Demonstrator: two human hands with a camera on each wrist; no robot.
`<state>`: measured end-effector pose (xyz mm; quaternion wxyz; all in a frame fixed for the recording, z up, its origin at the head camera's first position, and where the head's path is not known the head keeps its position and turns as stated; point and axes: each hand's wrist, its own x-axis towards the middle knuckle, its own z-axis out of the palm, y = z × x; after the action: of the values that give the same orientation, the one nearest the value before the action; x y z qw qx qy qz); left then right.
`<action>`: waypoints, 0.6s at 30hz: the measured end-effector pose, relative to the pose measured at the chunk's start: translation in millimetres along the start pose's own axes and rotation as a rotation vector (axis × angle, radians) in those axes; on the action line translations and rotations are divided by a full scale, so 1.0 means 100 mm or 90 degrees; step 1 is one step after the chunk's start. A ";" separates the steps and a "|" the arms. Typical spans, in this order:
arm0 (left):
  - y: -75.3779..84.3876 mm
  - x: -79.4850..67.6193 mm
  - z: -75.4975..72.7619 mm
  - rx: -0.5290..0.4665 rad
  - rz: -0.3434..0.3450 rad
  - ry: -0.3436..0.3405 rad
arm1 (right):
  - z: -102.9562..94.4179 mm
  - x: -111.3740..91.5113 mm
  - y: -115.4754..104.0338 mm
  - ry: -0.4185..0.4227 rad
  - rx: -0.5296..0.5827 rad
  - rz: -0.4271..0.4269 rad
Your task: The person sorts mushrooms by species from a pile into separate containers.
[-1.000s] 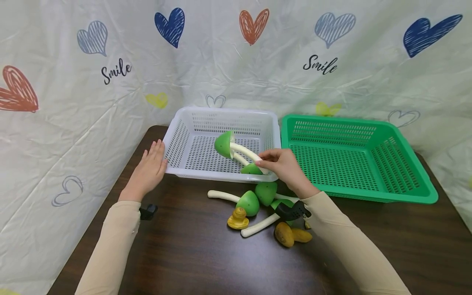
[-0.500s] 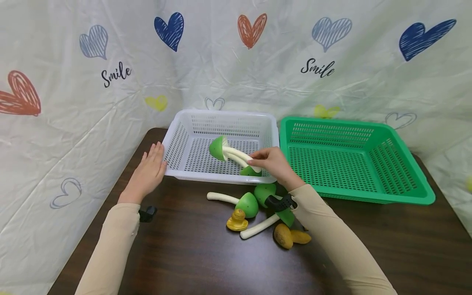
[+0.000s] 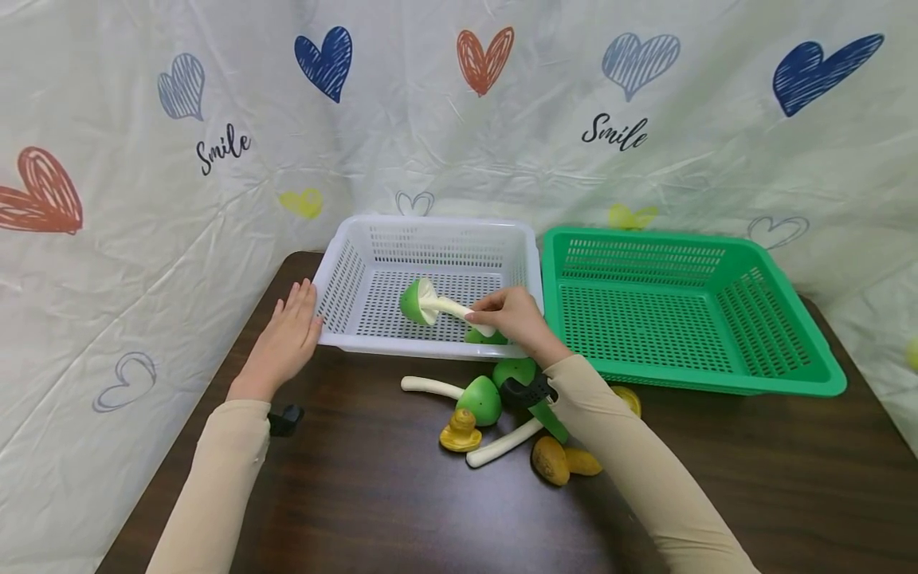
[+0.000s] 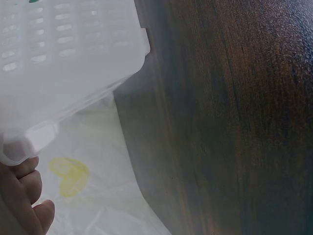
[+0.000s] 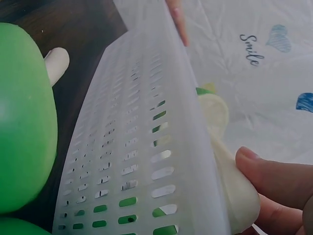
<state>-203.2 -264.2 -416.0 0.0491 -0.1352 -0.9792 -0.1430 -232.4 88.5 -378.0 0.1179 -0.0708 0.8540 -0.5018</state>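
Observation:
My right hand [image 3: 512,317] pinches the white stem of a green-capped toy mushroom [image 3: 450,304] over the white basket [image 3: 423,345]. In the right wrist view, thumb and fingers hold the stem's end [image 5: 239,205] just past the basket's wall. The cap points left, low inside the basket. Beneath the stem lies another green mushroom cap [image 3: 485,338], partly covered. My left hand [image 3: 285,339] rests with straight fingers along the white basket's left rim. The left wrist view shows only a few of its fingers [image 4: 29,188] beside the rim.
A green basket [image 3: 717,381] stands right of the white one. In front on the brown table [image 3: 358,494] lie several more green mushrooms [image 3: 479,401], a yellow mushroom [image 3: 460,431] and a brownish-yellow one [image 3: 551,461]. A heart-printed sheet [image 3: 445,143] hangs behind.
My right hand has moved left and slightly down with the mushroom, whose cap has sunk deeper into the white basket. My left hand has stayed at the rim.

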 end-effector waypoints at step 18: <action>0.00 -0.01 0.01 -0.014 0.000 0.009 | 0.03 0.00 0.05 -0.021 -0.059 -0.043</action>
<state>-202.6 -264.3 -417.3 0.0543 -0.1344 -0.9773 -0.1547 -231.6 87.9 -383.7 0.1113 -0.1129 0.8713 -0.4643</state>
